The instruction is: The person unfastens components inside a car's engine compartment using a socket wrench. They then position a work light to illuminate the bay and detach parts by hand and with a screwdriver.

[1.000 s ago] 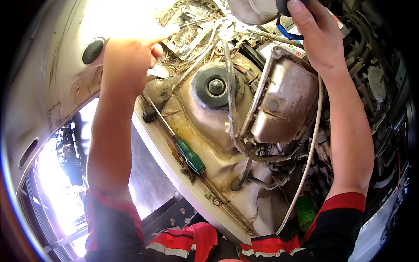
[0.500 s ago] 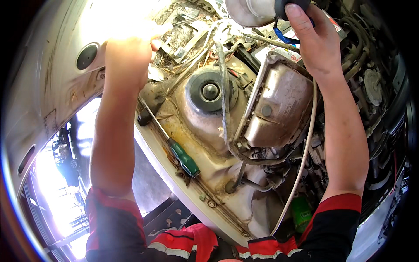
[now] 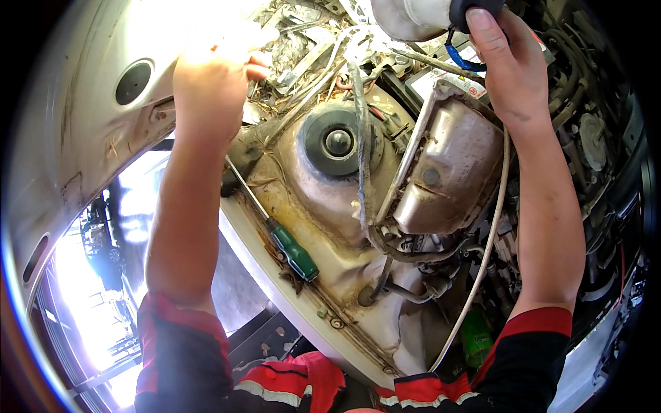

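My right hand (image 3: 516, 72) grips a silver, bell-shaped work lamp (image 3: 412, 16) by its black neck, thumb on top. A blue loop (image 3: 463, 60) hangs beneath the neck. At the upper left, strong glare washes out much of my left hand (image 3: 212, 86). Its fingers curl inward above the debris-filled corner of the engine bay (image 3: 297, 58); whatever they pinch is lost in the brightness. Below that hand, a green-handled screwdriver (image 3: 292, 253) lies on the fender ledge, its shaft pointing up and left. The round black strut mount (image 3: 329, 160) lies between my forearms.
A dirty metal-coloured box-shaped cover (image 3: 451, 168) sits right of the strut mount, with a cable (image 3: 490, 241) running down beside it. The battery (image 3: 428, 84) shows beyond the cover. A green container (image 3: 475, 337) stands low near my right sleeve. The raised hood (image 3: 82, 131) edges the left.
The whole view has shifted slightly, so things sit a little farther right. My left hand has turned a little and more of its fingers show. My right hand keeps its grip on the lamp.
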